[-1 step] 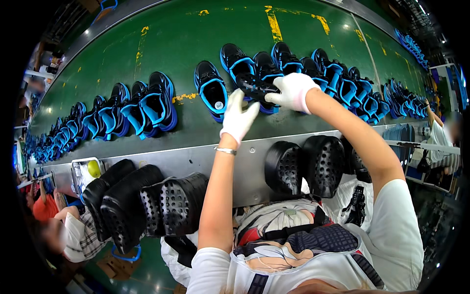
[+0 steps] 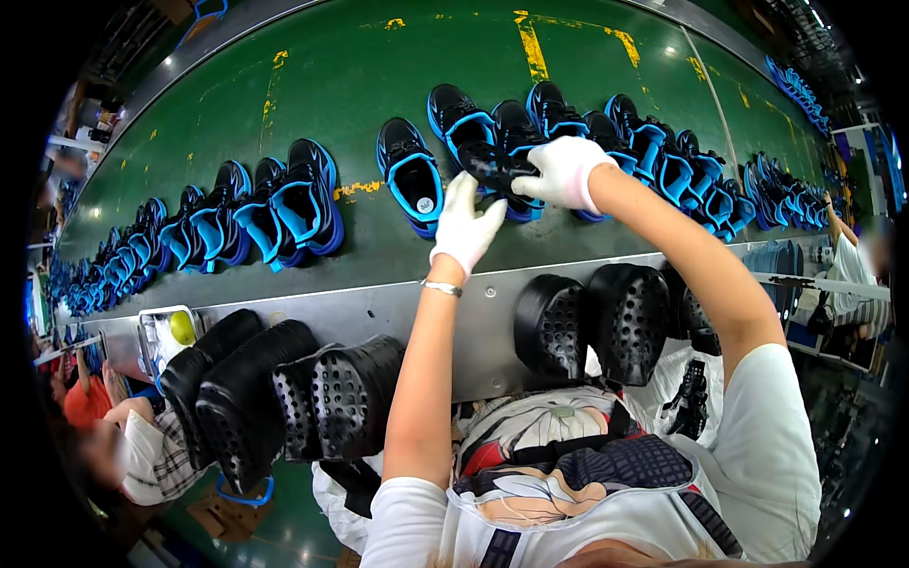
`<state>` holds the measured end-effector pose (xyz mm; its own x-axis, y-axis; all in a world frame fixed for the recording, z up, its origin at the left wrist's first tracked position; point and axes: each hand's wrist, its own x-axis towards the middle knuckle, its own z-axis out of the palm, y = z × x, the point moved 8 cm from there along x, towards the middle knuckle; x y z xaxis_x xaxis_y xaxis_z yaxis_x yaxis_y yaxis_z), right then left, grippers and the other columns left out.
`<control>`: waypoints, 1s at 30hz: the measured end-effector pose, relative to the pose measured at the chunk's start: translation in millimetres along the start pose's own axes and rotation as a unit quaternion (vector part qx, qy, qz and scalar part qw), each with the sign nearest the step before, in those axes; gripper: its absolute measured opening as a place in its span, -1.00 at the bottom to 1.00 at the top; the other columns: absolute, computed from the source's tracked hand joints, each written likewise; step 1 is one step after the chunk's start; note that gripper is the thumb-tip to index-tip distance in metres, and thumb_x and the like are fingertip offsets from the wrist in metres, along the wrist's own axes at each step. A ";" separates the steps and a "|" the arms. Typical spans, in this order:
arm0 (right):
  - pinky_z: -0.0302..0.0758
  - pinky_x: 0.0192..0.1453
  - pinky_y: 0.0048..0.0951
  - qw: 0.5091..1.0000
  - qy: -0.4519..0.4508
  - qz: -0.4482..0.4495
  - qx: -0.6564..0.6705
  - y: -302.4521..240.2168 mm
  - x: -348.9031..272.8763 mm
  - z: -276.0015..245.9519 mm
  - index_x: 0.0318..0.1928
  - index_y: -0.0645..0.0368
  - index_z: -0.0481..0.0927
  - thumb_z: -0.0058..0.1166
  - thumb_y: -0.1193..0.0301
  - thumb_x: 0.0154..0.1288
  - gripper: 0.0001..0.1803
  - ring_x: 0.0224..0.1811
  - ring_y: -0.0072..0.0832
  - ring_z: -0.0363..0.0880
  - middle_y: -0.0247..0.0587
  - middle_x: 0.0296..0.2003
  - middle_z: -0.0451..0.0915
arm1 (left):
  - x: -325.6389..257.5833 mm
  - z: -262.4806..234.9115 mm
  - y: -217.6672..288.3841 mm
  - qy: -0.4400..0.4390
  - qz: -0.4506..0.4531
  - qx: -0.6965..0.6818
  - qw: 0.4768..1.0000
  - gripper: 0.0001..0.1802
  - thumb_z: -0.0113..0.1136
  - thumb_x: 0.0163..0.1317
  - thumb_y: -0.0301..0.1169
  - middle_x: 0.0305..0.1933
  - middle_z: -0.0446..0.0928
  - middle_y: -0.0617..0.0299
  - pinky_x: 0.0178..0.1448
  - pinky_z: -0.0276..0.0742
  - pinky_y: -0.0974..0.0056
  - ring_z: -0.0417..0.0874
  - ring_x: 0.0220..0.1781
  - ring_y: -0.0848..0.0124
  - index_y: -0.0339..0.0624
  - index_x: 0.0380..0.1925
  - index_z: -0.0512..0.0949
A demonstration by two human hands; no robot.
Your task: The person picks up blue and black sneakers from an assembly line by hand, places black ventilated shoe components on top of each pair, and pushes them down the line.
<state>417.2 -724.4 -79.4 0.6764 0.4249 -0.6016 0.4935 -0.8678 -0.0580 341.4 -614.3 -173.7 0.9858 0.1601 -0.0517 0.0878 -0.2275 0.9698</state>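
Observation:
My right hand (image 2: 565, 174), in a white glove, is closed with thumb and fingers pinching a dark, patterned flat piece (image 2: 487, 167), blurred, whose exact kind I cannot make out. Beside the near edge of that piece is my gloved left hand (image 2: 464, 223), its thumb and fingers spread; its fingertips lie close to the piece, and contact is unclear. Behind the piece stand black shoes with blue lining (image 2: 512, 127). A single black-and-blue shoe (image 2: 410, 175) sits just left of my hands, a round white sticker inside it.
Rows of similar shoes (image 2: 301, 199) run left and right along the green belt (image 2: 350, 76). Black foot-shaped blocks with holes (image 2: 625, 322) hang over the metal edge (image 2: 473, 346) on both sides of me. A grey tray (image 2: 151, 341) and co-workers are at left; another person is at right.
The dark piece in my right hand has shifted slightly and is more blurred. My left hand has moved a little to the right.

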 end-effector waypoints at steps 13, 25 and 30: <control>0.53 0.00 -0.18 0.993 0.109 0.012 0.035 -41.8 138.9 31.7 -0.17 0.15 0.67 0.00 0.15 0.27 -0.64 -0.08 -0.09 0.62 0.02 -0.16 0.65 | 73.4 31.8 -88.0 -0.124 -0.166 0.287 0.935 -0.70 0.09 0.23 -0.28 -0.10 0.61 -0.14 0.02 0.56 0.05 0.62 -0.02 -0.03 -0.24 -0.13 0.56; 0.53 -0.03 -0.20 0.996 0.092 0.013 0.009 -45.7 161.8 36.0 -0.16 0.06 0.69 0.01 0.13 0.26 -0.66 -0.10 -0.12 0.64 -0.04 -0.19 0.67 | 76.4 30.0 -82.9 -0.151 -0.171 0.313 0.922 -0.74 0.10 0.19 -0.30 -0.05 0.62 -0.03 0.01 0.58 0.11 0.63 0.00 0.06 -0.12 -0.17 0.63; 0.55 -0.04 -0.18 0.994 0.109 0.003 0.006 -44.4 171.7 36.7 -0.19 0.10 0.69 0.02 0.15 0.25 -0.67 -0.12 -0.12 0.65 -0.03 -0.20 0.67 | 74.4 21.5 -68.0 -0.091 -0.206 0.291 0.930 -0.76 0.14 0.14 -0.33 -0.10 0.62 -0.06 0.00 0.58 0.07 0.63 -0.02 0.02 -0.16 -0.22 0.64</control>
<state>491.4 -622.4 -209.4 0.7826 0.4637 -0.4154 0.4828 -0.8733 -0.0654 411.8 -607.6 -248.6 0.8545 0.1956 -0.4812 0.4737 -0.6734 0.5676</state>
